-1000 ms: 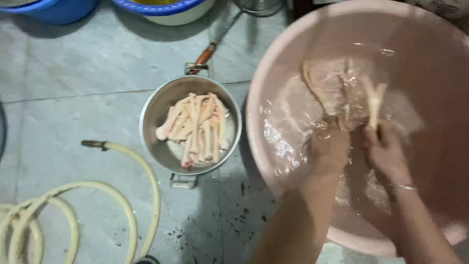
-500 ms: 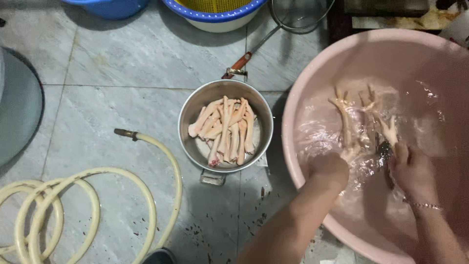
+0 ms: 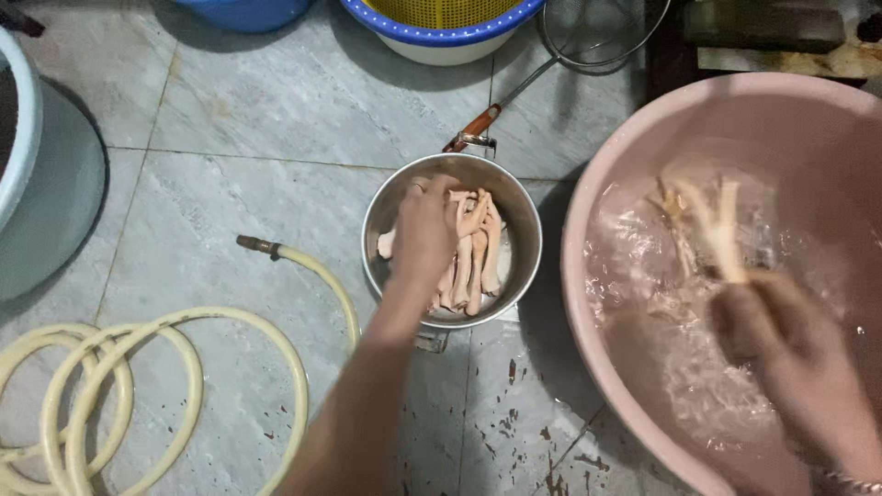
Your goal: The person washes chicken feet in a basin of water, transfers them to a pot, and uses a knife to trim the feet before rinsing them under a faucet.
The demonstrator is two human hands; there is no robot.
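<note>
Nearest, at the lower right, the right hand [image 3: 781,344] is in the water of the pink basin [image 3: 588,303], blurred, its fingers closed around pale chicken feet [image 3: 712,225] that stick up out of the fist toward the far side; more feet lie under the rippled water just left of them. The basin fills the right side of the view, and its near rim runs out of the frame. Left of it, over the grey tiled floor [image 3: 248,129], the left arm reaches from the near edge to the steel pot [image 3: 528,234], where the left hand [image 3: 424,230] rests palm down on the pile of feet [image 3: 478,253] inside; whether its fingers grip any of them I cannot tell. Dark specks dot the tiles between pot and basin. At the near left a cream hose [image 3: 184,367] lies coiled, its brass end pointing away toward the far left. Beyond the pot a wire skimmer [image 3: 588,37] with a wooden handle lies with its handle end at the pot's far rim. At the far edge stand a blue-rimmed bowl with a yellow strainer [image 3: 441,23] and a blue tub [image 3: 243,11]; a grey-white tub [image 3: 23,119] sits at the far left
</note>
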